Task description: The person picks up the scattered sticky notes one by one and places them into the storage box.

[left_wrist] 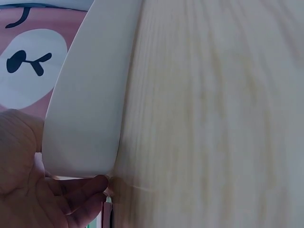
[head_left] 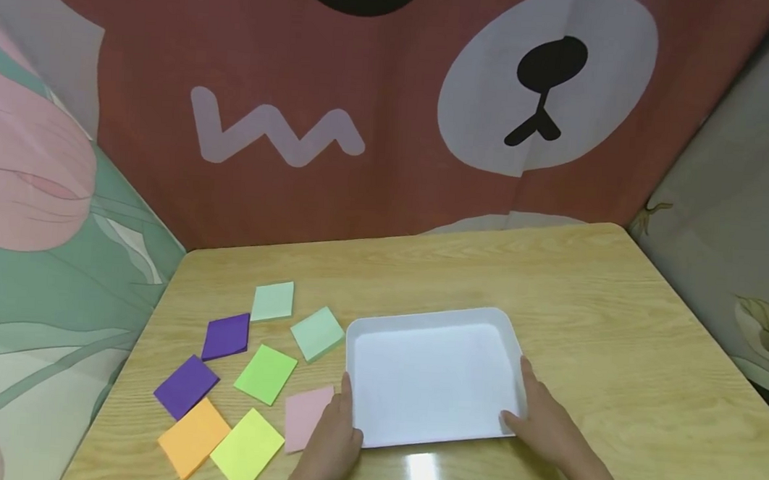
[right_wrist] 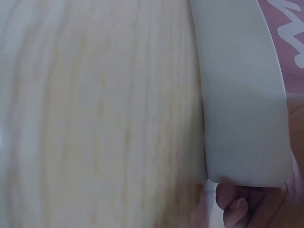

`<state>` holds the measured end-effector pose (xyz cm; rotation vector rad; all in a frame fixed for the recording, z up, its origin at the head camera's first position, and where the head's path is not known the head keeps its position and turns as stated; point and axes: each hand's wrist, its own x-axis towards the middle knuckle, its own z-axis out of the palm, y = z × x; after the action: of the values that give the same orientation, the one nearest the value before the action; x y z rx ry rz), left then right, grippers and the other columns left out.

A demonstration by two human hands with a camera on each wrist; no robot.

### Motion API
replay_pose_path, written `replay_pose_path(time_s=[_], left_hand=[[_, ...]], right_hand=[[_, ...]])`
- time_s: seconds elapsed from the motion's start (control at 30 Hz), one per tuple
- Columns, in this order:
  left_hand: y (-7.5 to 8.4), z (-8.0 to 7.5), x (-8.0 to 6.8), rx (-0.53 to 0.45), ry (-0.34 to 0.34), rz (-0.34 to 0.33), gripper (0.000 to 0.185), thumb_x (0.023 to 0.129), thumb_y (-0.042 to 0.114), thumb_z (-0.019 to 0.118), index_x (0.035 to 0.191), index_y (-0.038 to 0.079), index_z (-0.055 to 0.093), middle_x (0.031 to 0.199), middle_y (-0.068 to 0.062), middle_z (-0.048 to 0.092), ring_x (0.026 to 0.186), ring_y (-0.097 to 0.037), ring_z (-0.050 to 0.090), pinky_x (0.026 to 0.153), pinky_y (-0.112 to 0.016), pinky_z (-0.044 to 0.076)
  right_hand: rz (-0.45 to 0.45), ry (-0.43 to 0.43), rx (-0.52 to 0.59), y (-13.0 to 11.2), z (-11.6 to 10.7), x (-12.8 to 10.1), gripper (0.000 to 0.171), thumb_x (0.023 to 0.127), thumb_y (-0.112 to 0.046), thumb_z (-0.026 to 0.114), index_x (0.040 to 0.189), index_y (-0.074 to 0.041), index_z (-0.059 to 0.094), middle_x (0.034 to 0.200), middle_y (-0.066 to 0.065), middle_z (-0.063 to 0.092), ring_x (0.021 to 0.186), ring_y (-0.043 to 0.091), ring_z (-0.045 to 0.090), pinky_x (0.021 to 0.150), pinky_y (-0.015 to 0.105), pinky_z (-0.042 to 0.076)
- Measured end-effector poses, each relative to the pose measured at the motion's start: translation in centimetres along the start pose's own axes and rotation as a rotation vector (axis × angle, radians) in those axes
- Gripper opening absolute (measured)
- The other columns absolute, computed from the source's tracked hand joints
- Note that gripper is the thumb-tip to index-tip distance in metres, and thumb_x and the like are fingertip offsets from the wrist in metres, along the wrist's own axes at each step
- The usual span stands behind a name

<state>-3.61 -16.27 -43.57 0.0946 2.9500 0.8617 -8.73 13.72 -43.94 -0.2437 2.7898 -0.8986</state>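
Only the head cam shows the paper squares [head_left: 264, 374] left of the tray [head_left: 434, 380]. My left hand [head_left: 331, 444] and right hand [head_left: 547, 422] grip its near corners, fingers curled on the rim.

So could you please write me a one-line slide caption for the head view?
Both hands, left hand and right hand, grip a white tray on a wooden table beside scattered coloured paper squares.

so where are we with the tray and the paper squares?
Done: nothing is in the white tray yet. In hand: the left hand and right hand grip its near corners on the table. Left: all eight paper squares lie on the wood, left of it.
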Motion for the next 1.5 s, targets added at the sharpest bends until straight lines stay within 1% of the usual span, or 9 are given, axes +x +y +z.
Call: replay_pose_path(time_s=[0.17, 0.37, 0.57, 0.7, 0.9, 1.07, 1.13, 1.33, 1.5], left_hand=[[0.0, 0.1, -0.2, 0.007, 0.012, 0.003, 0.069, 0.07, -0.001, 0.045, 0.131, -0.014, 0.013, 0.109, -0.025, 0.046, 0.098, -0.034, 0.045, 0.084, -0.044, 0.035], [-0.2, 0.1, -0.4, -0.002, 0.003, 0.02, 0.071, 0.069, -0.002, 0.046, 0.13, -0.016, 0.013, 0.108, -0.024, 0.045, 0.096, -0.032, 0.045, 0.084, -0.044, 0.035], [-0.6, 0.0, -0.4, -0.022, 0.003, 0.024, 0.071, 0.07, -0.001, 0.046, 0.131, -0.014, 0.012, 0.111, -0.026, 0.044, 0.1, -0.034, 0.043, 0.086, -0.045, 0.033], [-0.9, 0.0, -0.4, -0.054, 0.007, 0.022, 0.07, 0.072, -0.001, 0.045, 0.132, -0.013, 0.011, 0.113, -0.025, 0.044, 0.101, -0.031, 0.042, 0.087, -0.044, 0.032], [-1.0, 0.2, -0.5, -0.084, 0.001, 0.04, 0.07, 0.072, -0.001, 0.045, 0.132, -0.012, 0.01, 0.112, -0.022, 0.045, 0.101, -0.029, 0.042, 0.087, -0.044, 0.033], [-1.3, 0.2, -0.4, -0.127, 0.027, 0.05, 0.07, 0.073, 0.001, 0.047, 0.133, -0.009, 0.013, 0.115, -0.022, 0.044, 0.104, -0.029, 0.041, 0.088, -0.043, 0.032], [-1.5, 0.1, -0.5, -0.141, 0.026, 0.05, 0.069, 0.075, 0.003, 0.048, 0.134, -0.007, 0.015, 0.115, -0.02, 0.044, 0.106, -0.027, 0.04, 0.089, -0.042, 0.032], [-2.3, -0.3, -0.9, -0.146, 0.032, 0.077, 0.061, 0.083, 0.012, 0.051, 0.134, -0.002, 0.022, 0.118, -0.015, 0.045, 0.108, -0.025, 0.039, 0.09, -0.041, 0.031], [-3.1, -0.7, -1.6, -0.141, 0.036, 0.071, 0.056, 0.088, 0.026, 0.048, 0.134, 0.003, 0.027, 0.123, -0.013, 0.043, 0.114, -0.028, 0.036, 0.093, -0.043, 0.027]], right_hand=[[-0.029, 0.026, -0.002, 0.1, 0.0, -0.2, 0.084, 0.077, -0.019, 0.061, 0.134, 0.008, 0.005, 0.12, 0.039, 0.031, 0.106, 0.049, 0.036, 0.081, 0.054, 0.033], [-0.045, 0.031, 0.008, 0.3, 0.2, -0.3, 0.079, 0.08, -0.014, 0.058, 0.134, 0.007, 0.005, 0.124, 0.037, 0.028, 0.108, 0.049, 0.034, 0.083, 0.055, 0.031], [-0.082, 0.053, 0.008, 0.5, 0.4, -0.1, 0.063, 0.084, -0.004, 0.046, 0.133, 0.009, 0.008, 0.125, 0.037, 0.027, 0.111, 0.049, 0.03, 0.086, 0.054, 0.028], [-0.094, 0.066, 0.017, 0.5, 0.4, -0.1, 0.055, 0.086, 0.002, 0.036, 0.133, 0.008, 0.01, 0.123, 0.037, 0.029, 0.11, 0.048, 0.032, 0.086, 0.054, 0.029], [-0.083, 0.065, 0.002, 0.8, 0.2, -0.4, 0.053, 0.086, 0.006, 0.031, 0.134, 0.007, 0.01, 0.121, 0.038, 0.032, 0.107, 0.048, 0.035, 0.084, 0.053, 0.032], [-0.085, 0.072, -0.023, 0.9, 0.0, -0.3, 0.054, 0.086, 0.005, 0.031, 0.135, 0.005, 0.009, 0.112, 0.04, 0.039, 0.097, 0.047, 0.045, 0.078, 0.052, 0.037], [-0.085, 0.075, -0.033, 0.9, 0.0, -0.4, 0.054, 0.086, 0.005, 0.032, 0.134, 0.005, 0.009, 0.109, 0.041, 0.041, 0.094, 0.047, 0.047, 0.076, 0.052, 0.038], [-0.088, 0.061, -0.064, 0.9, -0.1, -0.4, 0.054, 0.086, 0.005, 0.031, 0.135, 0.006, 0.008, 0.113, 0.04, 0.038, 0.098, 0.049, 0.043, 0.077, 0.053, 0.037], [-0.102, 0.048, -0.071, 0.7, 0.1, -0.1, 0.056, 0.085, 0.007, 0.032, 0.134, 0.006, 0.006, 0.114, 0.04, 0.037, 0.097, 0.049, 0.044, 0.076, 0.051, 0.038]])
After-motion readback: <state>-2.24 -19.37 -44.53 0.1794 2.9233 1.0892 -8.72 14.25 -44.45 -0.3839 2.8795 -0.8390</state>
